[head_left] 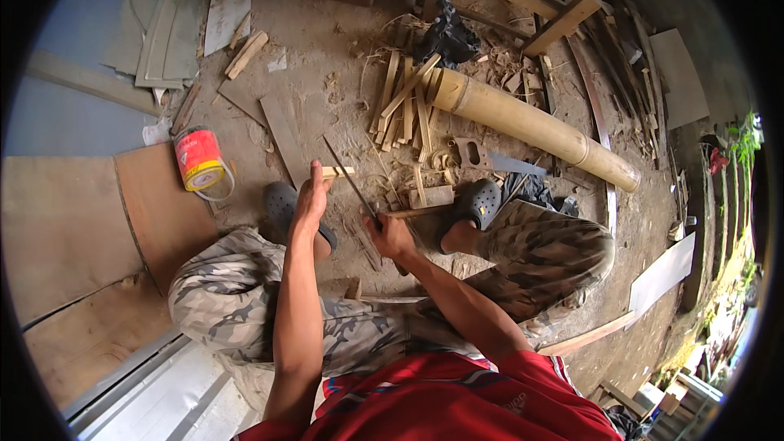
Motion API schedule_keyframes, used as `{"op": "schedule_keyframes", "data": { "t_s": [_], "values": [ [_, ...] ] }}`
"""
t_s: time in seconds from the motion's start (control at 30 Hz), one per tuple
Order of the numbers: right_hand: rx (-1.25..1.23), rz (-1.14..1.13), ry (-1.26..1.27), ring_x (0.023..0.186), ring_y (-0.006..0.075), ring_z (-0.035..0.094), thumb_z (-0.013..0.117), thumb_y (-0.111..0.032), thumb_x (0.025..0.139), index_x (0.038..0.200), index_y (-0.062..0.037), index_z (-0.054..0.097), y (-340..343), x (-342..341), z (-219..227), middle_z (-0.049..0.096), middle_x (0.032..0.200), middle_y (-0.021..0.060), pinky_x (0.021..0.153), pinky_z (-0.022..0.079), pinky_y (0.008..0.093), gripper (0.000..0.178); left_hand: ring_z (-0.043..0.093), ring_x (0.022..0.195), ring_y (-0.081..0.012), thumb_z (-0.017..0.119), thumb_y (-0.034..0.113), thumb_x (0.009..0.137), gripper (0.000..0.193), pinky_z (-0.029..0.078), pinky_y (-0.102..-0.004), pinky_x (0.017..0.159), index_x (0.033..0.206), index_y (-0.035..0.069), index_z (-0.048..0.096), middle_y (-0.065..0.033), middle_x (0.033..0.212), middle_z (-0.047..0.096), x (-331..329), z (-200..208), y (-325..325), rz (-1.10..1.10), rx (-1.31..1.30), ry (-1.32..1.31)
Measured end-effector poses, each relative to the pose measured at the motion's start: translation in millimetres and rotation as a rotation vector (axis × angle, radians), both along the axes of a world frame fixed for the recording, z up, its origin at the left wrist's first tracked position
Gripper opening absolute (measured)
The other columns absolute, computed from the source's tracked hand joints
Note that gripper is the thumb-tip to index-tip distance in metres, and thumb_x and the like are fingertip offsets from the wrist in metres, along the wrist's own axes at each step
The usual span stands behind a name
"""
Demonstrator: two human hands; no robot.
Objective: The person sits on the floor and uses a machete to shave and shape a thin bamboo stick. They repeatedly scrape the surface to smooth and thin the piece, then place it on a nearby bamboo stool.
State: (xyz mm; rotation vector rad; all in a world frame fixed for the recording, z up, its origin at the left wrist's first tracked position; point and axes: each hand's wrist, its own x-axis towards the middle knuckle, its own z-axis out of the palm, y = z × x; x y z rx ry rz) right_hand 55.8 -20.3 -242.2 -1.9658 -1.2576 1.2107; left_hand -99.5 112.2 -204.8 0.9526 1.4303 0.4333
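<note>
The dusty brown floor [304,73] carries curled shavings [443,160] ahead and right of the right fingers [380,234]. Nearer those fingers lies a small wooden block [433,197]; farther ahead, a heap of split strips [406,110]. Ahead-right are a handsaw [500,161] and, beyond it, a thick bamboo pole [535,124]. Ahead-left of the left fingers [316,173] lies a narrow board [283,143]; farther left, a red-and-yellow can [198,151].

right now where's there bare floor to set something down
Mostly bare dirt floor lies between the narrow board and the bamboo strips, and between the right knee and the white sheet. It is crowded around the right clog, with the saw, wooden block and black plastic close by.
</note>
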Motion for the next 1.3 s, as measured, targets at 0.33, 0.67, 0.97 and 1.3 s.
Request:
{"op": "schedule_keyframes", "data": {
  "t_s": [0.33, 0.67, 0.97, 1.3],
  "values": [
    [0.156, -0.091, 0.026, 0.061, 0.0447, 0.06, 0.053, -0.035, 0.098, 0.091, 0.0011, 0.061, 49.2, 22.0, 22.6, 0.056, 0.063, 0.0256, 0.054, 0.045, 0.0459, 0.037, 0.064, 0.111, -0.0295, 0.029, 0.062, 0.1, 0.081, 0.045, -0.0371, 0.094, 0.126, -0.01, 0.056, -0.0195, 0.112, 0.069, 12.0, 3.5, 9.5, -0.069, 0.188, 0.385],
    [0.122, -0.072, 0.005, 0.074, 0.0501, 0.061, 0.055, -0.03, 0.093, 0.086, 0.0013, 0.06, 31.1, 21.9, -15.3, 0.06, 0.071, 0.0303, 0.062, 0.047, 0.0539, 0.033, 0.07, 0.1, -0.0265, 0.05, 0.034, 0.099, 0.045, 0.053, -0.0336, 0.075, 0.11, -0.008, 0.065, -0.0215, 0.106, 0.07, 19.5, -29.1, 0.6, 0.049, 0.289, 0.367],
    [0.083, -0.073, 0.023, 0.076, 0.0496, 0.059, 0.055, -0.033, 0.095, 0.091, 0.0006, 0.062, 25.7, 16.3, -25.3, 0.06, 0.073, 0.0279, 0.063, 0.046, 0.0509, 0.035, 0.065, 0.089, -0.0446, 0.041, 0.041, 0.1, 0.054, 0.052, -0.0498, 0.079, 0.106, -0.007, 0.064, -0.0298, 0.1, 0.066, 24.7, 3.5, 0.3, -0.181, 0.513, 0.707],
    [0.18, -0.037, 0.006, 0.07, 0.0472, 0.06, 0.054, -0.031, 0.097, 0.087, 0.0008, 0.057, 75.8, 14.0, 33.2, 0.059, 0.069, 0.0261, 0.059, 0.045, 0.0487, 0.034, 0.047, 0.132, -0.0329, 0.02, 0.062, 0.1, 0.083, 0.036, -0.0409, 0.108, 0.143, -0.007, 0.038, -0.0245, 0.142, 0.047, 18.8, 5.1, 15.9, 0.008, 0.073, 0.109]
  ]
}}
